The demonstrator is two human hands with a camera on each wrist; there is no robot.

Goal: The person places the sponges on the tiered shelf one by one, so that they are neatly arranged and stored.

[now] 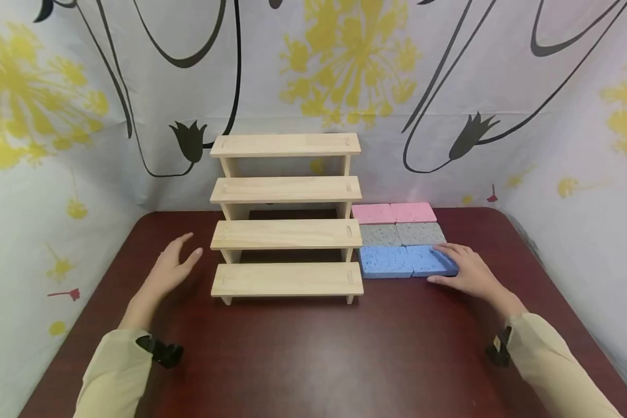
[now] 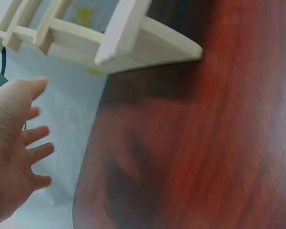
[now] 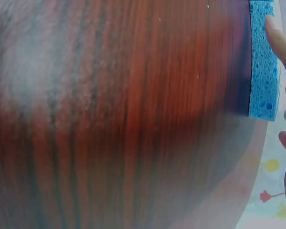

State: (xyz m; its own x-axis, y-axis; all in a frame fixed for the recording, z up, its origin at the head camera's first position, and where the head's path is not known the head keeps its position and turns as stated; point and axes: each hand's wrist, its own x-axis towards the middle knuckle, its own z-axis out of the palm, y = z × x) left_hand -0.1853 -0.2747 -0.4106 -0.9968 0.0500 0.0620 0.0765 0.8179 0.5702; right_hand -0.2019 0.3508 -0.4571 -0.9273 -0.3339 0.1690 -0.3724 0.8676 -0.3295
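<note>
Work seems barely begun, with sponges (image 1: 378, 235) beside the rack (image 1: 286, 234), left grip (image 1: 168, 268) spread, right grip (image 1: 469, 273) on one, pinching unclear.

Clothed in a long beige left sleeve (image 1: 116, 371) and matching right sleeve (image 1: 556, 360), lightly creased, banded in black wrist straps (image 1: 146, 342), fitted with small dark blocks (image 1: 170, 356), marked with a pale patch (image 1: 497, 343) on the right

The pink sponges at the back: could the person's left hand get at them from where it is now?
Probably not directly: the stepped wooden stand seems to block the straight way across, with the left hand on one side and the pink sponges on the other.
</note>
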